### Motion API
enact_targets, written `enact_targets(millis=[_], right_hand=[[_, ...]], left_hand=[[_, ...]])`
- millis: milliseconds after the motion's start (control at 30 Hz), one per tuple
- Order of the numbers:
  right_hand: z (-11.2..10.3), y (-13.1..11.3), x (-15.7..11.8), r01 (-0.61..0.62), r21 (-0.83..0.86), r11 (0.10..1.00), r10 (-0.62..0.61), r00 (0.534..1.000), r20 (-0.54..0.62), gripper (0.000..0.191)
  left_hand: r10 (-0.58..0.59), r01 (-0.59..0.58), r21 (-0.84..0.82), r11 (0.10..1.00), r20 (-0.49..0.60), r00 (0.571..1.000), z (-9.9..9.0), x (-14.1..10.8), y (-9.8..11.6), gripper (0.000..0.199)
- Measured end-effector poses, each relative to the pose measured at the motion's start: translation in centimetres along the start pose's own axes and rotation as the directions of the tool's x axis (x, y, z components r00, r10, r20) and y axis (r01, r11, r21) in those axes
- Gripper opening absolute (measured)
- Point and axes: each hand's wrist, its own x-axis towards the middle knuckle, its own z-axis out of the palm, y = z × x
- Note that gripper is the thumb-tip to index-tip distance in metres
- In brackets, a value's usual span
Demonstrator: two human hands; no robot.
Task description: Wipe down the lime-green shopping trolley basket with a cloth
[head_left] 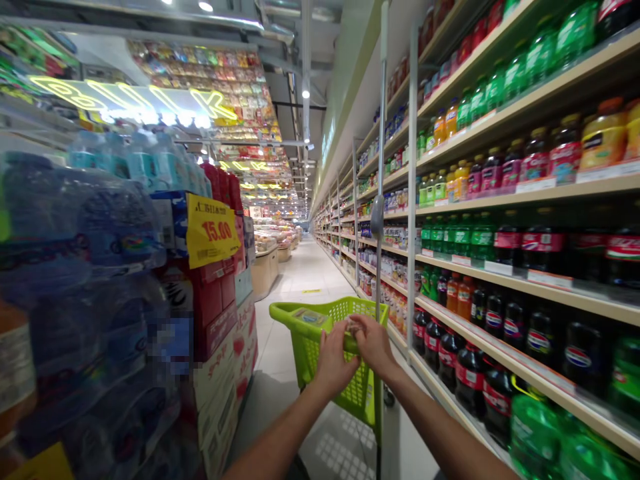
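My left hand (336, 357) and my right hand (374, 345) meet over the near rim of a green plastic shopping basket cart (300, 357). Both have their fingertips pinched together around something small that I cannot make out. A clear package with a pale label (311, 319) lies inside the basket, partly hidden by my left hand. Just beyond my right hand, a tall thin metal pole (381, 140) rises beside the basket; what it is fixed to does not show clearly.
At right, long shelves (500, 257) hold soda bottles, with large green bottles (535, 427) low down. Stacked water packs (95, 300) and drink cartons (220, 300) stand close at left, under a yellow price sign (213, 230). A tiled aisle (295, 267) runs ahead, past display bins (265, 270).
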Motion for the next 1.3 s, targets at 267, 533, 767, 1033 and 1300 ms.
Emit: enact_targets(millis=[267, 533, 767, 1033, 1300], right_hand=[[0.7, 0.9, 1.6, -0.249, 0.425, 0.870, 0.276, 0.961, -0.002, 0.052], [-1.1, 6.4, -2.7, -0.179, 0.163, 0.970, 0.181, 0.984, 0.007, 0.039], [0.1, 3.9, -3.4, -0.105, 0.057, 0.993, 0.109, 0.991, -0.073, 0.039], [1.8, 2.5, -3.2, 0.177, 0.012, 0.984, -0.177, 0.976, 0.126, 0.032], [4.5, 0.8, -0.5, 0.166, 0.044, 0.985, -0.170, 0.979, 0.109, 0.039]], left_hand=[[0.106, -0.106, -0.071, 0.992, 0.006, 0.994, -1.5, 2.2, 1.7, 0.034], [0.300, -0.306, 0.206, 0.930, 0.061, 0.952, -3.2, 0.0, -0.4, 0.029], [0.212, -0.184, 0.226, 0.957, -0.107, 0.971, -4.0, -0.5, -3.4, 0.037], [0.249, -0.238, 0.227, 0.944, -0.019, 0.968, -2.9, 0.8, -2.9, 0.037], [0.097, -0.091, 0.207, 0.974, -0.020, 0.995, -4.0, 1.2, -4.5, 0.027]])
